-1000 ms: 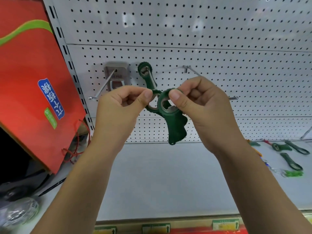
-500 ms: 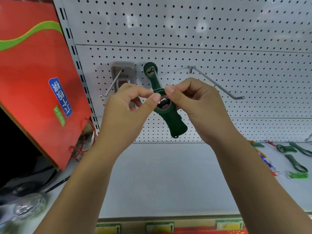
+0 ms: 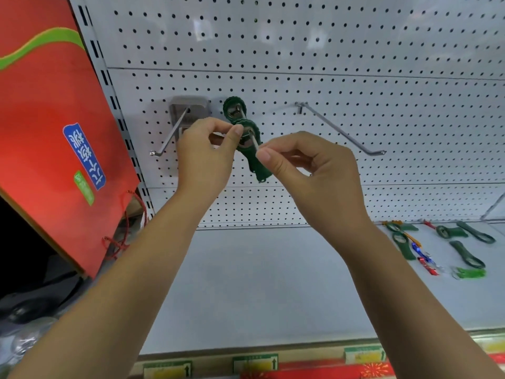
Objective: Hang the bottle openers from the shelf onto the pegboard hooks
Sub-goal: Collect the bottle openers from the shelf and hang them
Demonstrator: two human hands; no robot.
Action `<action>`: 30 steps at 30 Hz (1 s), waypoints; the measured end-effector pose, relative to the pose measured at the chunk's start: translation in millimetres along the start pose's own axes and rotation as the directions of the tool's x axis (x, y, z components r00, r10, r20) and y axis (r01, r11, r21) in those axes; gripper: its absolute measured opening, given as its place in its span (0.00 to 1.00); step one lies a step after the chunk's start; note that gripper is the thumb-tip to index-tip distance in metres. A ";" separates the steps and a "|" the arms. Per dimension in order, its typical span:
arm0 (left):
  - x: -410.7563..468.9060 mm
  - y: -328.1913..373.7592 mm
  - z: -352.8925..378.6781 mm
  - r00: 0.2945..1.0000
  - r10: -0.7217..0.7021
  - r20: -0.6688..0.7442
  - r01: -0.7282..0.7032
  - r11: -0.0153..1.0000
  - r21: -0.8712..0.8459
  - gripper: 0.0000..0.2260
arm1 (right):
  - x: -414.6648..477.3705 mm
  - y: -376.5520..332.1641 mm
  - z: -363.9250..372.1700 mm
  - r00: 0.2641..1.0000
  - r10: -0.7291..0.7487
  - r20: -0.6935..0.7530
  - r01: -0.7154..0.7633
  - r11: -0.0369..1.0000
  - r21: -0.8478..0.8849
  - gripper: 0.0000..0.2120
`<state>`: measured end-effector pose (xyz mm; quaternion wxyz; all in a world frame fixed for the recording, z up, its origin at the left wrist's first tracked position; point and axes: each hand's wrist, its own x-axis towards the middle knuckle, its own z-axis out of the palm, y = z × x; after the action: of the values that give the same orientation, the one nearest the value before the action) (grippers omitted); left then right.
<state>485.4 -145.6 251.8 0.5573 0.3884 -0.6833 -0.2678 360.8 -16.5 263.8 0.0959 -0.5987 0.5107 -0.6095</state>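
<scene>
On the white pegboard, a middle hook carries two dark green bottle openers. The rear opener hangs close to the board. The front opener hangs on the rod just ahead of it, handle pointing down. My left hand pinches the front opener's round head between thumb and forefinger. My right hand is pinched around the outer end of the hook rod, a little clear of the opener. Several more green openers lie on the grey shelf at far right.
An empty hook with a grey label plate sticks out left of my hands. Another empty hook reaches out to the right. A large red paper bag leans at the left. Red, blue and orange openers lie among the green ones.
The front opener has gone from both hands onto the hook rod and slid toward the board. My right hand has let go of it and now pinches the rod's end.
</scene>
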 end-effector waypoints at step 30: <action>79.2 -45.3 31.0 0.999 0.032 0.020 -0.035 0.980 0.196 0.12 | -9.6 -4.6 -11.4 1.000 -0.012 0.028 0.016 0.988 -0.152 0.11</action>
<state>459.8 -238.5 252.1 0.5150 0.4276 -0.7175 -0.1930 356.2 -1.6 263.8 0.0526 -0.6159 0.5503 -0.5613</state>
